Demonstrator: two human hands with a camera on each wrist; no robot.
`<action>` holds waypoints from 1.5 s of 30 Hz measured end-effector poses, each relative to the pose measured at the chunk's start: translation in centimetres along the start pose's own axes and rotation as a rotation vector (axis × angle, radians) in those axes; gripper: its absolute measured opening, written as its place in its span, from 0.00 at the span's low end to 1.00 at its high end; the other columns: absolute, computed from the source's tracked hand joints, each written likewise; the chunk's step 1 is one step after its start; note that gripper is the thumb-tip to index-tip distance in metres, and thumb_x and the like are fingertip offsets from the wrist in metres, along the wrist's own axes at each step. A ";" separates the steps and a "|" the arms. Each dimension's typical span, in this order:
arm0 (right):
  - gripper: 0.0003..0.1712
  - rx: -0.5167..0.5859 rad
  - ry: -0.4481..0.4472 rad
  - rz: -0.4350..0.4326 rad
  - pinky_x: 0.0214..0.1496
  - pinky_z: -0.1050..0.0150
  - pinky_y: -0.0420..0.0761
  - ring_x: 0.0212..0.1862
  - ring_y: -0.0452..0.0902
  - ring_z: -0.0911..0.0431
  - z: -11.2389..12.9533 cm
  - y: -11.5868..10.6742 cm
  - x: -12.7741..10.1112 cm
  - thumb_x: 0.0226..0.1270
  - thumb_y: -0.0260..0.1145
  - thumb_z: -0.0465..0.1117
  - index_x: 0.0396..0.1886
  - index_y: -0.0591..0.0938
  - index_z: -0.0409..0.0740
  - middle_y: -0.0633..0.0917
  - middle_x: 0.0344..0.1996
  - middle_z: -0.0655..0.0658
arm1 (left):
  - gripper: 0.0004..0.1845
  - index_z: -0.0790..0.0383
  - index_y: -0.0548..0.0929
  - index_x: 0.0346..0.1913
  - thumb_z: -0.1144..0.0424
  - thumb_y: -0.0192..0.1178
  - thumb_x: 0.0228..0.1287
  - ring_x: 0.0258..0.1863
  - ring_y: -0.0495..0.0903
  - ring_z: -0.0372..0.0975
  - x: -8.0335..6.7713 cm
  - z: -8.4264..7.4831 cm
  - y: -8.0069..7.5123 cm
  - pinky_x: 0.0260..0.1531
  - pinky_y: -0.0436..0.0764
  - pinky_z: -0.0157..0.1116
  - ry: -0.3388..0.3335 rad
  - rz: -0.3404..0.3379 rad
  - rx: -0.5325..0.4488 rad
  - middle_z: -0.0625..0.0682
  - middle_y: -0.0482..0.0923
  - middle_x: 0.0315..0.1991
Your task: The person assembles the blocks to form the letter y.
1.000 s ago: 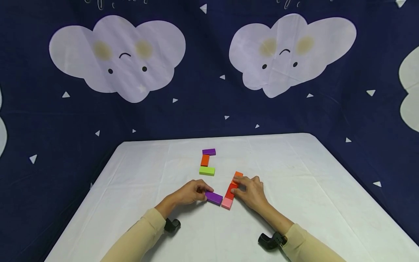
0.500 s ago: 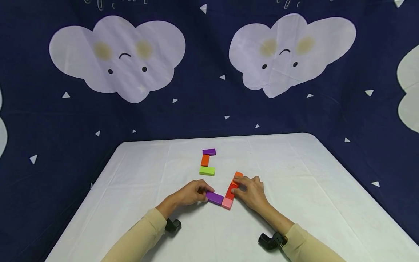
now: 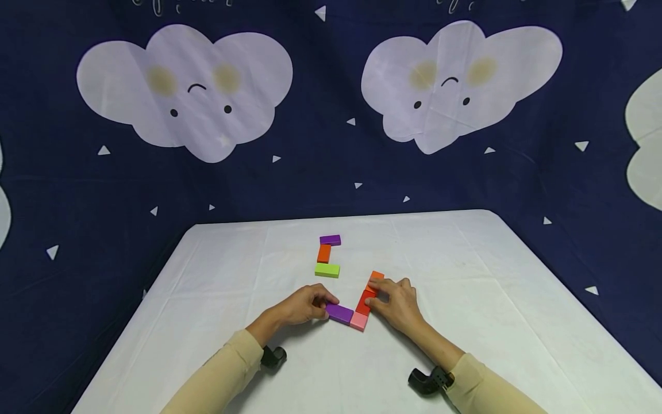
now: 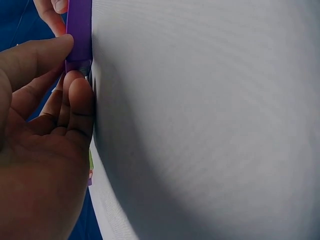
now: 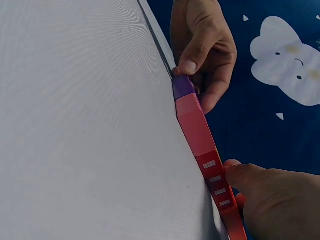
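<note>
White cloth covers the desk (image 3: 465, 299), and the blocks lie near its middle. Closest to the person a purple block (image 3: 339, 313) lies flat, its right end touching a pink block (image 3: 358, 321). From the pink block a red block (image 3: 365, 301) and then an orange block (image 3: 376, 278) run end to end away toward the far right, so the four pieces make a shallow V.

The left hand (image 3: 304, 305) has its fingers curled, with thumb and fingertips pinching the left end of the purple block; the left wrist view shows the thumb (image 4: 35, 60) laid against the block's side and a fingertip just below it. The right hand (image 3: 395, 305) rests beside the red block, its fingers bent and their tips pressing that block's right side; the right wrist view shows a fingertip (image 5: 240, 175) against the red block near some small pale marks on its face. Whether the thumb closes round the block cannot be told.

Farther off, well apart from the hands, a second group sits on the desk: a green block (image 3: 327, 269) lying crosswise, a small orange block (image 3: 324, 253) just beyond it, and a far purple block (image 3: 330, 240) crosswise at the far end. Behind the desk hangs a dark blue backdrop (image 3: 320, 172) printed with pale clouds and small triangles. Both forearms wear beige sleeves (image 3: 222, 374).
</note>
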State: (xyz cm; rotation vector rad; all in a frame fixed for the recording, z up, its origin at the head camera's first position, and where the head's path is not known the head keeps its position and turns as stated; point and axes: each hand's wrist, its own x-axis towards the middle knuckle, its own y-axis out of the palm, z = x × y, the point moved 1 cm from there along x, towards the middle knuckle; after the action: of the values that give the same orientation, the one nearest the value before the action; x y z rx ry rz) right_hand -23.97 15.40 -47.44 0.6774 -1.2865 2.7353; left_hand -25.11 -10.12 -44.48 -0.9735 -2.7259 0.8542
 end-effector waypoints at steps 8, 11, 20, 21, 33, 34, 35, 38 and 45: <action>0.23 0.000 0.015 0.008 0.38 0.63 0.56 0.35 0.61 0.57 0.0 -0.1 0.0 0.47 0.75 0.49 0.47 0.86 0.52 0.85 0.51 0.54 | 0.16 0.62 0.83 0.49 0.73 0.62 0.56 0.38 0.69 0.38 0.1 0.0 0.1 0.35 0.69 0.27 0.000 0.002 0.012 0.57 0.75 0.40; 0.23 -0.001 0.019 0.011 0.38 0.63 0.56 0.35 0.61 0.57 0.0 -0.1 -0.1 0.47 0.75 0.49 0.47 0.85 0.53 0.85 0.51 0.54 | 0.16 0.61 0.83 0.49 0.73 0.62 0.56 0.38 0.69 0.38 0.1 0.0 0.1 0.36 0.69 0.27 0.003 0.003 0.020 0.57 0.76 0.41; 0.24 -0.001 0.019 0.013 0.38 0.63 0.56 0.35 0.61 0.56 -0.1 -0.1 -0.1 0.47 0.75 0.50 0.47 0.85 0.52 0.85 0.51 0.53 | 0.16 0.62 0.83 0.49 0.72 0.62 0.56 0.38 0.69 0.38 0.1 -0.1 0.1 0.36 0.69 0.28 0.011 0.001 0.025 0.57 0.76 0.41; 0.24 -0.001 0.018 0.013 0.38 0.63 0.55 0.35 0.61 0.56 -0.1 -0.1 -0.1 0.47 0.75 0.50 0.47 0.85 0.52 0.85 0.51 0.53 | 0.16 0.62 0.83 0.50 0.72 0.63 0.56 0.38 0.69 0.38 0.1 -0.1 0.1 0.36 0.69 0.28 0.009 -0.001 0.024 0.57 0.76 0.41; 0.24 -0.003 0.004 0.008 0.38 0.63 0.55 0.34 0.61 0.57 -0.1 -0.1 -0.1 0.47 0.75 0.51 0.47 0.85 0.52 0.85 0.51 0.53 | 0.19 0.62 0.80 0.52 0.68 0.65 0.55 0.37 0.71 0.39 0.6 -0.1 -0.4 0.36 0.71 0.29 -0.006 -0.081 0.005 0.58 0.78 0.44; 0.24 -0.003 0.003 0.006 0.38 0.63 0.55 0.34 0.61 0.56 -0.1 -0.1 -0.1 0.47 0.75 0.51 0.47 0.85 0.52 0.85 0.51 0.53 | 0.19 0.63 0.80 0.52 0.68 0.65 0.56 0.38 0.72 0.39 0.7 -0.1 -0.5 0.38 0.71 0.29 -0.011 -0.094 0.009 0.58 0.78 0.45; 0.24 -0.003 0.002 0.005 0.38 0.63 0.55 0.34 0.61 0.56 -0.1 -0.1 -0.1 0.47 0.75 0.51 0.47 0.85 0.52 0.85 0.51 0.53 | 0.19 0.63 0.80 0.52 0.68 0.64 0.56 0.39 0.72 0.39 0.8 -0.1 -0.6 0.39 0.72 0.30 -0.014 -0.109 0.010 0.57 0.79 0.46; 0.24 -0.004 -0.001 0.001 0.37 0.63 0.55 0.34 0.61 0.56 -0.1 -0.1 -0.1 0.47 0.75 0.51 0.47 0.86 0.52 0.85 0.50 0.53 | 0.19 0.62 0.79 0.53 0.67 0.64 0.57 0.41 0.74 0.41 1.2 -0.2 -0.9 0.42 0.73 0.34 -0.030 -0.171 0.025 0.57 0.78 0.49; 0.24 -0.005 -0.004 0.001 0.37 0.63 0.55 0.34 0.60 0.58 -0.1 0.0 -0.1 0.47 0.75 0.50 0.47 0.85 0.52 0.85 0.50 0.53 | 0.19 0.63 0.81 0.52 0.69 0.64 0.55 0.45 0.75 0.46 2.3 0.2 -2.2 0.41 0.71 0.35 -0.055 -0.338 0.041 0.58 0.78 0.48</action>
State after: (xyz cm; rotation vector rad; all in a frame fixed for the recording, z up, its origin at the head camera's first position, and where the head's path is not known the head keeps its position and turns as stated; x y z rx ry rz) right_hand -23.96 15.52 -47.50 0.6818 -1.2946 2.7324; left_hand -28.19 -10.18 -43.64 -0.4653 -2.7891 0.8777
